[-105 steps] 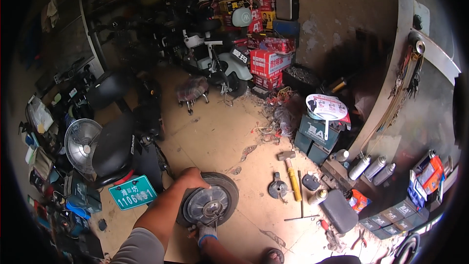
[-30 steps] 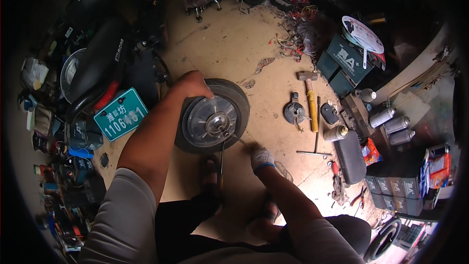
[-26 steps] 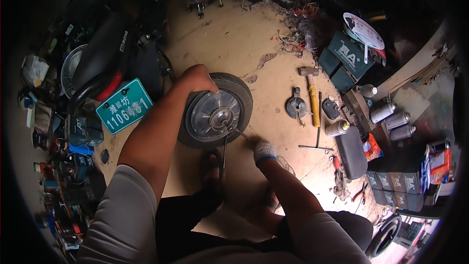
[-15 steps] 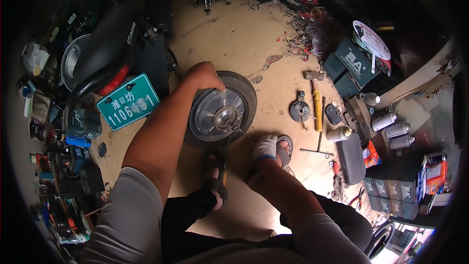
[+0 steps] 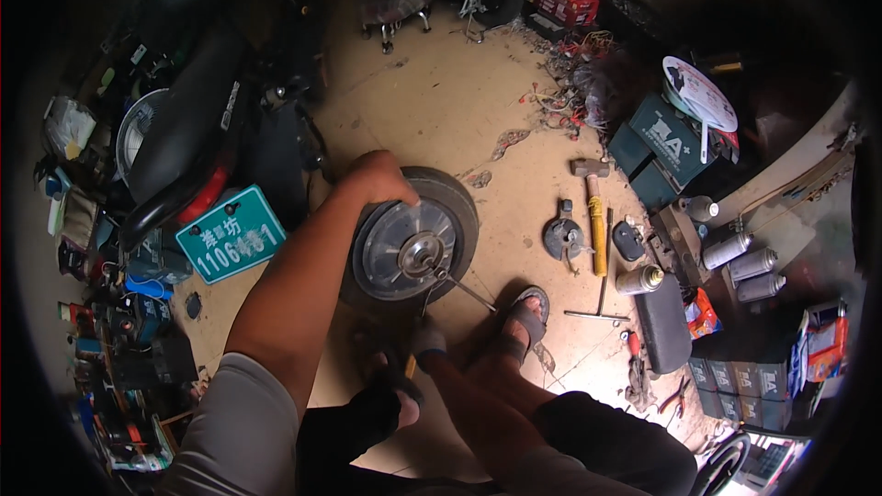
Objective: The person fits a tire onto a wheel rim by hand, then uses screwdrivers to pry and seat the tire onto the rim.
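My left hand (image 5: 386, 179) grips the top of a black tyre on a wheel (image 5: 365, 257) with a grey metal hub (image 5: 404, 234). My gloved right hand (image 5: 428, 340), low and in shadow below the wheel, is closed around a thin bar with a yellow handle (image 5: 410, 366) that runs up toward the hub's lower side. A second thin metal rod (image 5: 471, 291) sticks out from the axle down to the right, free of my hands, its end near my sandalled right foot (image 5: 522, 323).
A scooter seat (image 5: 184, 119) and teal plate (image 5: 230, 232) are left. Right are a hammer (image 5: 596, 230), brake part (image 5: 565, 234), T-wrench (image 5: 593, 316), spray cans (image 5: 726, 251), batteries (image 5: 740, 390) and pad (image 5: 663, 326). Wires (image 5: 570, 92) and a wheeled stool (image 5: 390, 5) lie beyond.
My right hand has left the rod pointing right and moved down-left to the yellow-handled bar. My left hand stays on the tyre. The wheel appears slightly lower in the picture.
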`<state>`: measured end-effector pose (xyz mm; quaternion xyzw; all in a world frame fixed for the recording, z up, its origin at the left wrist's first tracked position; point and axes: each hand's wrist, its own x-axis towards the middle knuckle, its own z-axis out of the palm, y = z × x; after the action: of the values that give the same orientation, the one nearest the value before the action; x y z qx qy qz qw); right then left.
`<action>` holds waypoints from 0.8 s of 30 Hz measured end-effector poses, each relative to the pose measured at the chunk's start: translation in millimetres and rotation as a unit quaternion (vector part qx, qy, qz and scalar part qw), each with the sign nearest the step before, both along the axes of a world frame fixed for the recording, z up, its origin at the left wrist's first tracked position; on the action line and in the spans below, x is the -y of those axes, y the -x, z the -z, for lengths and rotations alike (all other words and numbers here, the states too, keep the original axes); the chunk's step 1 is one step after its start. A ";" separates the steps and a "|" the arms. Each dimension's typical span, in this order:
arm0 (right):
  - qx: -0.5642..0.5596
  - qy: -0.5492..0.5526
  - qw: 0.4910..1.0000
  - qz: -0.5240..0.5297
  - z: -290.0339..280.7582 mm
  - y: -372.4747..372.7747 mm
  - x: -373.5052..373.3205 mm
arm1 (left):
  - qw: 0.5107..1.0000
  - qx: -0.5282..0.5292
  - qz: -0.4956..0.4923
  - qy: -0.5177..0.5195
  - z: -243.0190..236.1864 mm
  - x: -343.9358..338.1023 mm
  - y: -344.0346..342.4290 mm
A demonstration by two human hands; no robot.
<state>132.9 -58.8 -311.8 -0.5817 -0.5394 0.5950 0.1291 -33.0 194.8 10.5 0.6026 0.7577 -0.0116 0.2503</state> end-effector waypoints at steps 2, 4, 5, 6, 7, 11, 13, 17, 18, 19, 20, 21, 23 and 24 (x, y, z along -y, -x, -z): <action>0.037 0.038 0.998 0.020 4.7 5.8 4.3 | 1.000 0.012 0.002 0.019 0.7 -3.5 0.8; 0.043 0.024 0.999 0.006 4.7 9.1 4.7 | 1.000 -0.002 -0.005 0.020 0.1 -5.6 0.0; 0.030 -0.009 0.999 0.004 2.7 8.9 6.0 | 1.000 0.001 -0.011 0.021 -0.6 -6.4 -0.6; 0.051 0.000 0.999 0.002 0.0 6.8 6.2 | 1.000 -0.007 -0.016 0.022 -1.5 -8.1 -1.5; 0.034 0.001 0.999 0.030 -3.4 2.1 5.4 | 1.000 -0.003 -0.017 0.024 -2.1 -10.1 -2.6; 0.118 -0.059 0.988 0.085 -26.5 -24.8 24.6 | 0.999 -0.009 -0.039 0.030 -1.0 -14.0 -6.9; 0.076 -0.027 0.980 0.180 -38.0 -37.5 32.1 | 0.999 0.001 -0.043 0.028 -0.9 -12.9 -7.7; 0.214 -0.081 0.973 -0.032 -60.9 -53.0 45.7 | 0.997 -0.024 -0.058 0.035 -5.2 -5.6 -7.0; 0.275 -0.186 0.937 -0.105 -67.8 -53.0 49.8 | 0.997 -0.033 -0.057 0.038 -6.3 -4.2 -7.5; 0.294 -0.210 0.922 -0.139 -74.2 -53.2 50.8 | 0.996 -0.042 -0.062 0.038 -7.3 -2.8 -7.1; 0.289 -0.229 0.925 -0.092 -81.1 -50.5 51.4 | 0.997 -0.038 -0.065 0.033 -8.0 -1.7 -6.8; 0.242 -0.167 0.956 -0.012 -88.4 -49.1 52.7 | 0.996 -0.033 -0.072 0.030 -8.1 -0.3 -6.3; 0.116 -0.080 0.982 0.128 -100.4 -35.3 46.7 | 0.994 -0.038 -0.095 0.036 -6.4 0.4 -5.5; -0.004 -0.017 0.987 0.161 -105.2 -24.8 42.3 | 0.993 -0.037 -0.103 0.042 -4.7 1.6 -3.5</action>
<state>157.7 -101.1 -206.6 -0.6560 -0.4482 0.5598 0.2353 -29.5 193.2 15.1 0.5098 0.8232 -0.0398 0.2467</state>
